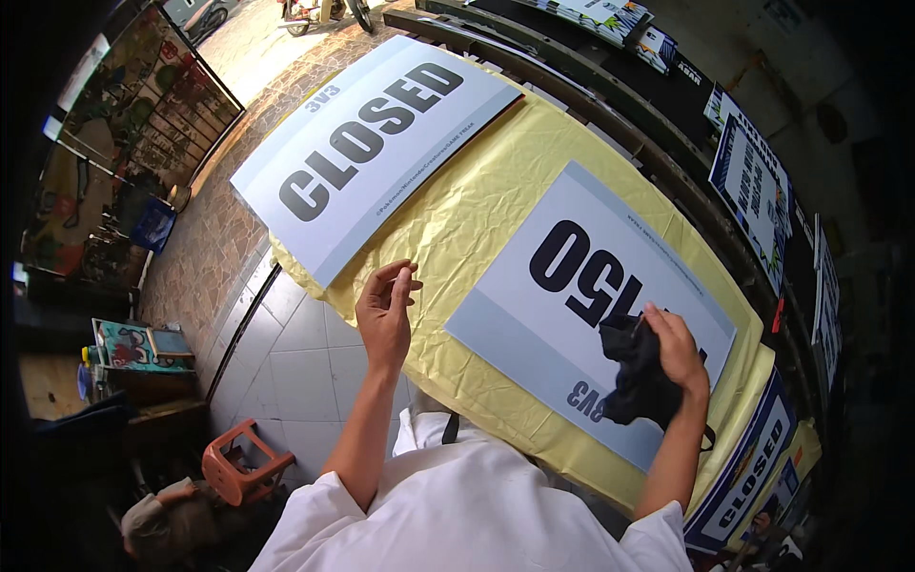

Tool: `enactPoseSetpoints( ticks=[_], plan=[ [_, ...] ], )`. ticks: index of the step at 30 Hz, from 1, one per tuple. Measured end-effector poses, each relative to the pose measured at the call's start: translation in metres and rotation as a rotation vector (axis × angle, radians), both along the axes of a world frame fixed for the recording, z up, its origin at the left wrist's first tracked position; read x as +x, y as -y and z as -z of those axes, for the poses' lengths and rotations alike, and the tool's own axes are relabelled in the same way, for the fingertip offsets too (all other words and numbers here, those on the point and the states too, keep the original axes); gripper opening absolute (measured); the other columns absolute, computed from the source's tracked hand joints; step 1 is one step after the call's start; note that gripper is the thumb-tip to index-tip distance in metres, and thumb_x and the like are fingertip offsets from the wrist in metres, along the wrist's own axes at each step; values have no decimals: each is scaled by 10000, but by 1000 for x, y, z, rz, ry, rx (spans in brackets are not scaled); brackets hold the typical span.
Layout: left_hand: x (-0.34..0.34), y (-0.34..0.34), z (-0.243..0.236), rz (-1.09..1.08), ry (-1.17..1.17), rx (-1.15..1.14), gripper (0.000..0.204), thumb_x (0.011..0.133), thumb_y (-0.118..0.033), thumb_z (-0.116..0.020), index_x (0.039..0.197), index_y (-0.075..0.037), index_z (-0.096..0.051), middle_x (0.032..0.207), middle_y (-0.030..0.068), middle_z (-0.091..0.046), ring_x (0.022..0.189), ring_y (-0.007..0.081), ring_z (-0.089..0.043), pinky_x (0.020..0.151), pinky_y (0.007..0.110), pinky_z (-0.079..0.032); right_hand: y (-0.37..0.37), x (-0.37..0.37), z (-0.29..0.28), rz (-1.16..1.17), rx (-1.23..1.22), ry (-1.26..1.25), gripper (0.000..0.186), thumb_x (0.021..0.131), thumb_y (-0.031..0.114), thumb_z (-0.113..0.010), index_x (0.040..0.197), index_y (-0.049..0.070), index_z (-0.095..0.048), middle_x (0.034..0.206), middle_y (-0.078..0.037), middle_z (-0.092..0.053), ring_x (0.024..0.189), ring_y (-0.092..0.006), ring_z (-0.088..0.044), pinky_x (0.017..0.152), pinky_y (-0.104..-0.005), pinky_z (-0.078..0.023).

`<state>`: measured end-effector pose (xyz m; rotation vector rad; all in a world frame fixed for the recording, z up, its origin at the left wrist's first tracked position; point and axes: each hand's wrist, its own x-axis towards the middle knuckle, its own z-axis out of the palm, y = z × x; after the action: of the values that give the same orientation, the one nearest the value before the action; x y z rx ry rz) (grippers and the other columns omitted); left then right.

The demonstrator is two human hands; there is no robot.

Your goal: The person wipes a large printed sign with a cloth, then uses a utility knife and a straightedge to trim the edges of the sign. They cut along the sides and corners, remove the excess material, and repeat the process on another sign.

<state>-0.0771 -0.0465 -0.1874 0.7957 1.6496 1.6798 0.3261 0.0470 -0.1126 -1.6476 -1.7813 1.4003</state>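
Note:
My right hand (pixel 675 355) grips a crumpled black cloth (pixel 634 377) between thumb and fingers. The cloth hangs over a white and grey printed board (pixel 515 300) and hides part of its large dark characters, which stand upside down to me. My left hand (pixel 388 310) is raised near the table's front edge, thumb and fingers drawn together in a pinch. Anything between those fingertips is too small to make out. Beyond it lies another white and grey board (pixel 357 205) with large dark lettering. Both boards rest on a wrinkled yellow sheet (pixel 448 229) over the table.
Dark racks with more printed boards (pixel 753 191) run along the far right. A blue-bordered board (pixel 753 467) is at the table's right end. An orange plastic stool (pixel 246 462) stands on the tiled floor at lower left, near a person (pixel 167 524). A motorcycle (pixel 324 11) is outside.

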Motion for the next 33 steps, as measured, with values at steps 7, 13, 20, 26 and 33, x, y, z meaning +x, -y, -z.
enactPoseSetpoints(
  ticks=[7, 13, 20, 26, 33],
  plan=[
    [-9, 16, 9, -128, -251, 33, 267, 1014, -160, -690, 1254, -45, -676, 1069, 66, -734, 884, 114, -657, 740, 258, -492, 32, -47, 133, -70, 774, 412, 581, 1036, 367, -565, 1552, 113, -484, 1692, -254, -220, 1564, -487, -177, 1248, -614, -188],
    [58, 23, 14, 119, -453, 195, 504, 926, -39, -721, 1396, -36, -541, 1273, 159, -636, 1116, 253, -627, 810, 350, -480, 52, -134, 130, -412, 721, 460, 718, 920, 529, -704, 1496, 123, -567, 1706, -241, -216, 1580, -491, -127, 1219, -717, -84],
    [90, -27, 18, 285, -538, 201, 513, 891, -62, -752, 1364, -9, -563, 1310, 201, -606, 1164, 383, -596, 980, 447, -489, -51, -89, 117, 3, 691, 349, 767, 1003, 520, -601, 1582, 56, -406, 1689, -312, -171, 1563, -525, -120, 1249, -650, -93],
    [87, -52, 71, 349, -648, 194, 665, 945, -262, -704, 1504, -25, -434, 1566, 243, -404, 1448, 452, -361, 1195, 562, -279, 16, -142, 136, -480, 732, 415, 678, 921, 406, -714, 1483, 80, -520, 1687, -215, -255, 1570, -439, -204, 1268, -604, -147],
    [100, -57, 75, 709, -969, 81, 1084, 908, -748, -576, 1638, -62, -162, 1683, 350, -56, 1560, 559, 0, 1207, 715, 31, -114, -150, 161, -32, 855, 618, 567, 956, 357, -668, 1431, 64, -572, 1673, -214, -302, 1558, -431, -241, 1265, -578, -176]
  ],
)
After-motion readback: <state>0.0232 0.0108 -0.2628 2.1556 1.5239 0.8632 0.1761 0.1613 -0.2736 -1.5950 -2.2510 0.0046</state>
